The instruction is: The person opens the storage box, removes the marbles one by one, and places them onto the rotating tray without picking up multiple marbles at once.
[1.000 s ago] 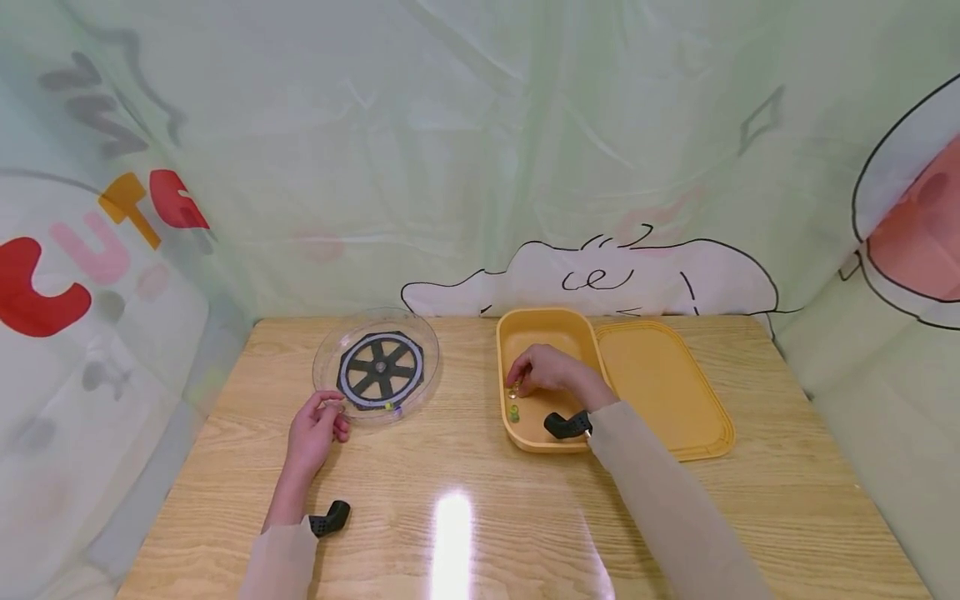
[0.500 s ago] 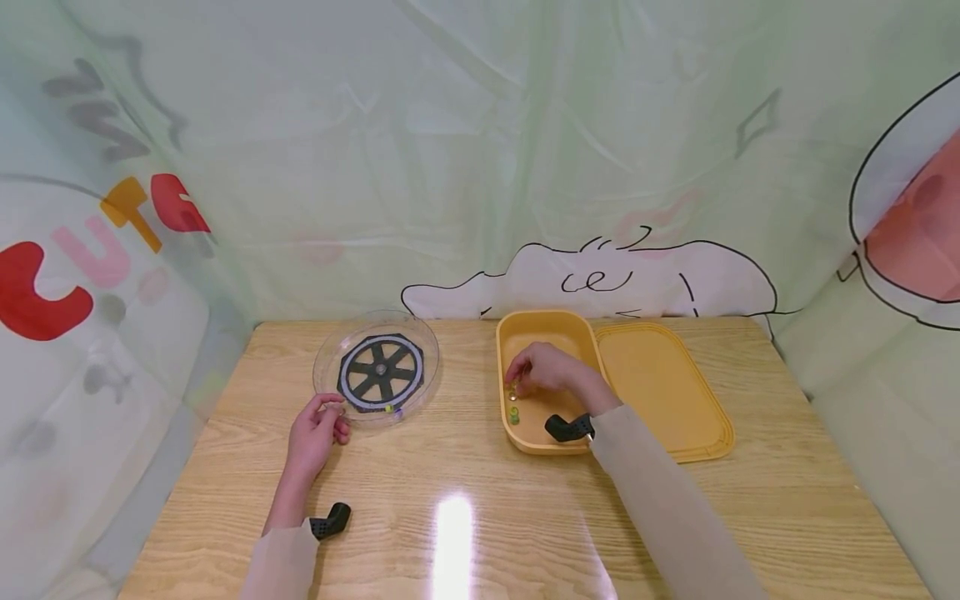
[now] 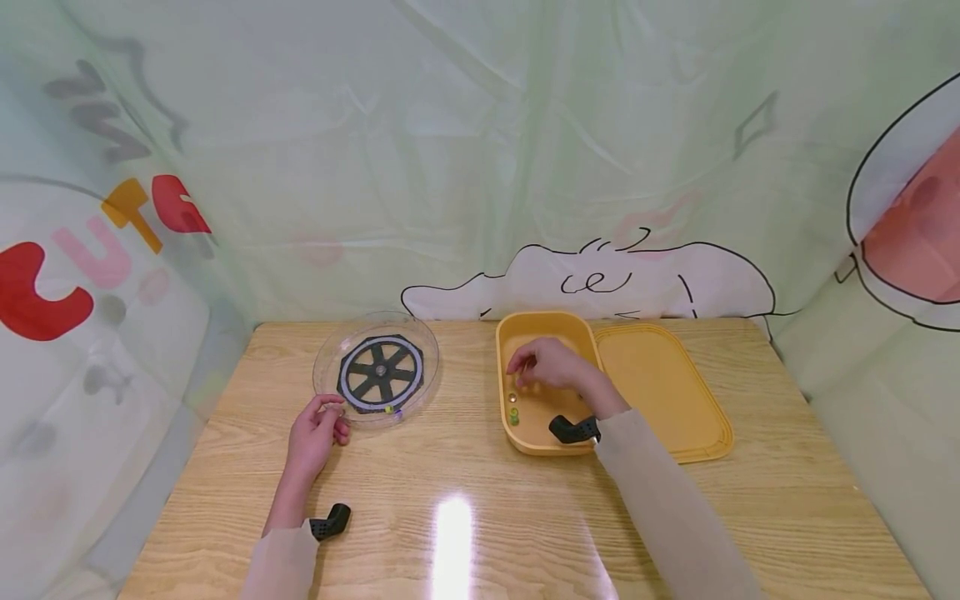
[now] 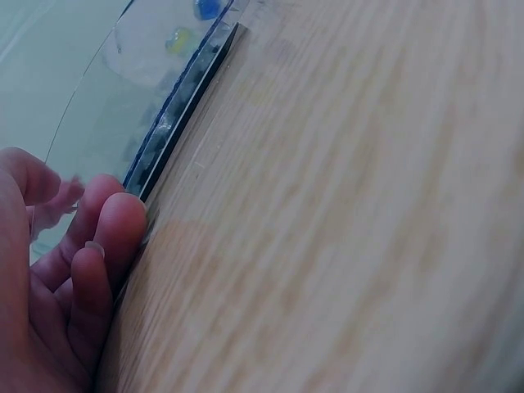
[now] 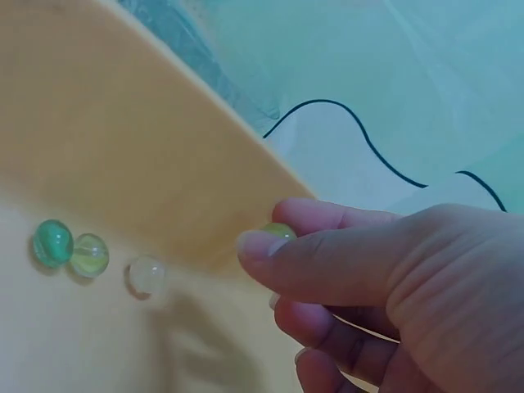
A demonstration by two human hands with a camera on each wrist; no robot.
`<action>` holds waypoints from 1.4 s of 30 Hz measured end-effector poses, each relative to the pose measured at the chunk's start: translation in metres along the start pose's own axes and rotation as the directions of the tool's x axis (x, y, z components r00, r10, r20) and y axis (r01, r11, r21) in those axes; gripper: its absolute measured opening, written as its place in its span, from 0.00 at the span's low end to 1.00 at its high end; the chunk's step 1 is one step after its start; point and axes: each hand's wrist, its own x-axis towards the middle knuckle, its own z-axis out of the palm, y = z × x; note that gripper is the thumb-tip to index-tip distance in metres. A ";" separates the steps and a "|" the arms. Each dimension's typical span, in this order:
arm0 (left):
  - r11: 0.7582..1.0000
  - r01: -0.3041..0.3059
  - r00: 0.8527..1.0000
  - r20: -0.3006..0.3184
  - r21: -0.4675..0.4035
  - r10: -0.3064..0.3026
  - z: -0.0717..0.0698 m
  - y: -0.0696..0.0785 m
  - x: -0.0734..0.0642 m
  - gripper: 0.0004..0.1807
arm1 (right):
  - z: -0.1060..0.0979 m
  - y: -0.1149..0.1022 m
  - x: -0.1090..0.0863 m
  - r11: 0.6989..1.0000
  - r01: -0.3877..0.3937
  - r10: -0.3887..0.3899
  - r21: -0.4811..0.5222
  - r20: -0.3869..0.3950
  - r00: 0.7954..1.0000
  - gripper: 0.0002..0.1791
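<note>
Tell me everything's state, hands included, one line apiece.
Orange box: open
Lid: off, flat beside the box
Clear dish: held by the edge
Yellow marble, blue marble: lying in the dish
Left hand: gripping the dish's edge
Right hand: pinching a yellowish marble
Green marble, pale yellow marble: side by side in the box
Whitish marble: in the box, apart
</note>
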 end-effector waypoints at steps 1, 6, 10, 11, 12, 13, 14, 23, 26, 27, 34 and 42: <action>1.000 0.000 1.000 0.001 0.001 0.000 0.000 0.000 0.000 0.10 | 0.000 0.000 0.000 1.000 0.005 -0.005 -0.002 -0.005 1.000 0.08; 1.000 -0.001 1.000 0.002 0.001 0.001 0.000 0.000 0.000 0.10 | -0.001 -0.004 -0.002 0.999 0.041 -0.041 -0.001 -0.026 0.999 0.07; 1.000 -0.002 1.000 0.003 -0.004 0.002 0.000 0.001 0.000 0.10 | -0.002 -0.011 -0.003 0.998 0.064 -0.064 0.000 -0.043 0.997 0.07; 1.000 -0.003 1.000 0.002 -0.006 0.003 0.000 0.001 0.000 0.10 | -0.002 -0.013 -0.004 0.998 0.063 -0.063 0.003 -0.048 0.997 0.07; 1.000 -0.002 1.000 0.002 -0.007 0.002 0.000 0.001 0.000 0.09 | -0.002 -0.015 -0.005 0.998 0.071 -0.070 0.004 -0.052 0.996 0.07; 1.000 -0.002 1.000 0.001 -0.009 0.002 0.000 0.001 0.000 0.09 | -0.001 -0.017 -0.005 0.997 0.079 -0.078 0.006 -0.057 0.995 0.07; 1.000 -0.002 1.000 0.000 -0.010 0.002 0.000 0.001 0.000 0.09 | -0.001 -0.019 -0.006 0.996 0.090 -0.089 0.009 -0.063 0.994 0.07; 1.000 -0.007 1.000 -0.004 -0.013 0.006 0.001 0.000 0.001 0.09 | 0.008 -0.036 -0.008 0.983 0.178 -0.174 0.040 -0.083 0.981 0.07; 1.000 -0.008 1.000 -0.004 -0.011 0.008 0.001 0.000 0.001 0.09 | 0.015 -0.044 -0.005 0.983 0.174 -0.168 0.061 -0.087 0.982 0.07; 1.000 -0.011 1.000 -0.003 -0.007 0.011 0.001 -0.001 0.001 0.10 | 0.017 -0.046 -0.004 0.983 0.173 -0.167 0.068 -0.087 0.982 0.07; 1.000 -0.017 1.000 -0.004 -0.005 0.017 0.001 -0.001 0.000 0.09 | 0.036 -0.061 0.008 0.980 0.184 -0.177 0.080 -0.085 0.980 0.06; 1.000 -0.027 1.000 -0.006 -0.014 0.027 0.001 -0.003 0.002 0.10 | 0.056 -0.071 0.024 0.969 0.239 -0.233 0.070 -0.079 0.969 0.06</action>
